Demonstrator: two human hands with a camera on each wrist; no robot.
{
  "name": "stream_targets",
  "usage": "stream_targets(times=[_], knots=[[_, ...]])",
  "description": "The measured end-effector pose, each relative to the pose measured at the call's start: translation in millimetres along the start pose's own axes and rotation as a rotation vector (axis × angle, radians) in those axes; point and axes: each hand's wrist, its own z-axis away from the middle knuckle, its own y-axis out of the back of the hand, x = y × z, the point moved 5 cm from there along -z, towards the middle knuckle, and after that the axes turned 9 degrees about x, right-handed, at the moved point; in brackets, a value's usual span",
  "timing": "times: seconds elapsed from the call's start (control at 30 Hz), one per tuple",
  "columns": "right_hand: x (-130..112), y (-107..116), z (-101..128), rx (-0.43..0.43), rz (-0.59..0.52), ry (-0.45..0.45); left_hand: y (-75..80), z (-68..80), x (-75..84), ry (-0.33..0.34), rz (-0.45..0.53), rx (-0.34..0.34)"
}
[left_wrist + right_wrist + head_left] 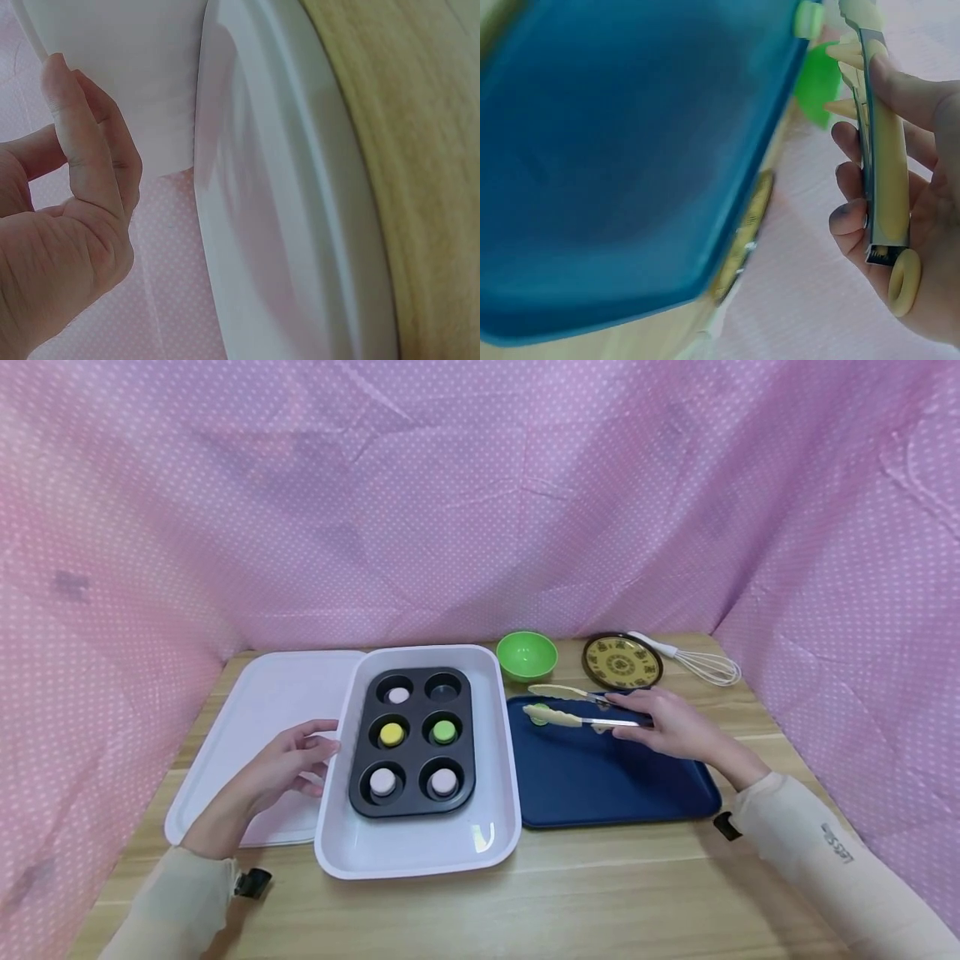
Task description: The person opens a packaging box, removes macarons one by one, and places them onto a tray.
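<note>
My right hand [667,722] grips a pair of tongs [889,150] with cream tips, spread apart over the far left corner of a dark blue tray [600,781]. A small green round piece [537,713] lies on that tray, partly hidden by the nearer tip; contact is unclear. At the left rim of a white basin [420,852], my left hand [288,760] has its fingertips against the outer side, fingers loosely bent. Inside the basin sits a dark muffin pan [416,768]. Its cups hold pale pink pieces [382,782], a yellow piece [391,734] and a green piece [444,732]; the far right cup shows its bare bottom.
A white board [255,727] lies left of the basin, partly under it. Behind the blue tray stand a green bowl [527,655], a brown patterned plate [622,662] and a white whisk [701,664]. Pink dotted cloth [480,502] hangs around the wooden table [570,893].
</note>
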Motion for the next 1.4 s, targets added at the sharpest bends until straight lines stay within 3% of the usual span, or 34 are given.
stream_targets(times=[0.2,0.37,0.53,0.73,0.97,1.4], knots=[[-23,10,-38,0.013,-0.020,0.036,3.8,-0.9,-1.0,-0.001,-0.019,0.009],[-60,5,-83,-0.049,0.012,0.083,4.1,-2.0,-3.2,0.000,-0.015,0.004],[-97,-13,-130,-0.157,0.087,0.101,3.4,-3.3,-4.9,0.003,-0.008,0.005],[-122,-45,-172,-0.268,0.193,0.075,1.8,-3.1,-5.5,0.004,-0.008,0.003],[-137,-76,-197,-0.367,0.170,-0.009,0.9,-2.0,-3.7,0.002,-0.008,-0.005],[-146,-95,-216,-0.455,0.283,-0.103,3.1,-3.2,-3.8,0.004,-0.017,0.005]])
